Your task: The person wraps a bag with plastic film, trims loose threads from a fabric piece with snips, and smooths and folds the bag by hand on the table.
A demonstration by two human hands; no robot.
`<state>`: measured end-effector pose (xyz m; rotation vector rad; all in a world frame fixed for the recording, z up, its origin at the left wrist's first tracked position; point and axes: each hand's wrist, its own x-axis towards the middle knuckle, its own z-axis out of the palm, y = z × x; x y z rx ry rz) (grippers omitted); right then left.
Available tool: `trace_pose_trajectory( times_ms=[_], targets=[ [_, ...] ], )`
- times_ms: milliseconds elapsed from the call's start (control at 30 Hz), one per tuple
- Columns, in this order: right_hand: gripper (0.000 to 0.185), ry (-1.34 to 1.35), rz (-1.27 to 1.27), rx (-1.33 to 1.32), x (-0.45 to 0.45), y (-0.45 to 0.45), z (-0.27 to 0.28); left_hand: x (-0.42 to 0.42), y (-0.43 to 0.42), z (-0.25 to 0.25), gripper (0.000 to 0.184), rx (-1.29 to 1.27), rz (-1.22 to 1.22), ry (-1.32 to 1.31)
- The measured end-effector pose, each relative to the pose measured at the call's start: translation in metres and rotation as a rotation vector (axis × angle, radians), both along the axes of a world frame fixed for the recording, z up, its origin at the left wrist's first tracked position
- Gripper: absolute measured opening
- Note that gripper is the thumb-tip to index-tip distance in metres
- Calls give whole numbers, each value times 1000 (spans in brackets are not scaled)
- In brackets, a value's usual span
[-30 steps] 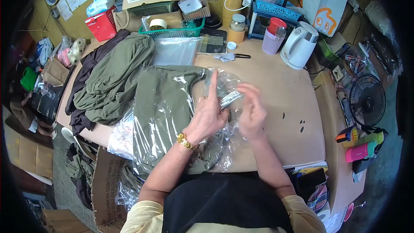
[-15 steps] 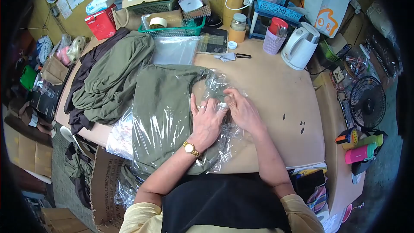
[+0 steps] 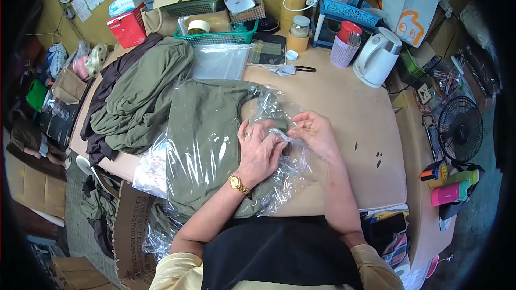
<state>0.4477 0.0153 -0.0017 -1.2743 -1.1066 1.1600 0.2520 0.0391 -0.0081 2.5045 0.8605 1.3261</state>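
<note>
An olive-green garment [image 3: 201, 129] lies flat in front of me inside a clear plastic bag [image 3: 282, 174], whose loose right side is crumpled. My left hand [image 3: 260, 147], with a gold watch at the wrist, is closed on the bunched plastic at the garment's right edge. Close to its right, my right hand [image 3: 314, 131] pinches the same crumpled plastic between thumb and fingers. A bit of green cloth shows through the film between the hands. The undersides of my fingers are hidden.
A heap of olive and dark clothing [image 3: 140, 91] lies left of the bag. Behind are a stack of flat plastic bags [image 3: 220, 62], a black-handled tool [image 3: 305, 69], a jar [image 3: 299, 29] and a white kettle [image 3: 378, 56]. An open carton [image 3: 129, 231] stands below the table's left edge.
My right hand has shifted slightly right and drawn a little away from the left, stretching the plastic between them. The left hand stays nearly in place.
</note>
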Motion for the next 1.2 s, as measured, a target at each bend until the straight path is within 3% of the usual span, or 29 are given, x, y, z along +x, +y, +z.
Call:
trace_pose_trajectory(
  times_ms=[133, 200, 333, 400, 533, 600, 633, 700, 733, 800, 833, 900, 933, 1000, 1033, 1100, 1167, 1200],
  targets=[
    [22, 124, -193, 33, -4, 4, -2, -3, 3, -4, 9, -155, -257, -25],
    [19, 250, -324, 184, -4, 5, -3, -5, 3, -3, 7, -177, -269, 21],
    [16, 348, -184, 220, 0, 5, -10, -6, 7, -16, 7, -245, -277, 29],
    [11, 15, -53, 213, -3, -1, 2, -8, 9, -18, 7, -247, -242, -10],
    [9, -242, 148, 156, 6, -12, 16, -11, 10, -17, 6, -242, -190, -30],
    [9, -557, 328, 30, 17, -15, 19, -10, 9, -14, 6, -226, -192, -6],
    [9, -556, 325, 27, 18, -16, 21, -10, 8, -13, 6, -211, -194, 16],
    [9, -885, 275, -19, 19, -18, 24, -8, 7, -15, 7, -204, -211, 28],
    [9, -885, 275, -22, 19, -18, 20, -7, 6, -16, 7, -195, -224, 40],
    [10, -586, 1, -39, 14, -15, 7, -5, 8, -19, 8, -196, -215, 49],
    [10, -584, 1, -40, 8, -14, 2, -5, 9, -20, 9, -196, -206, 59],
    [10, -92, 42, 195, -3, -11, -2, -5, 9, -18, 10, -187, -180, 19],
    [10, -92, 40, 195, -2, -12, 1, -4, 8, -16, 11, -180, -155, -23],
    [13, -593, 49, 334, -3, -16, 15, -11, 12, -10, 12, -103, -78, -127],
    [13, -591, 48, 334, 2, -16, 15, -13, 13, -5, 13, -27, -1, -228],
    [11, -222, -319, 141, 27, -18, 15, -10, 10, 21, 17, -413, -41, -883],
    [14, 35, -443, 320, 62, -22, 15, -33, 18, 51, 18, -479, -33, -836],
    [14, 34, -445, 321, 72, -25, 17, -45, 28, 55, 18, -479, -35, -836]
  ],
)
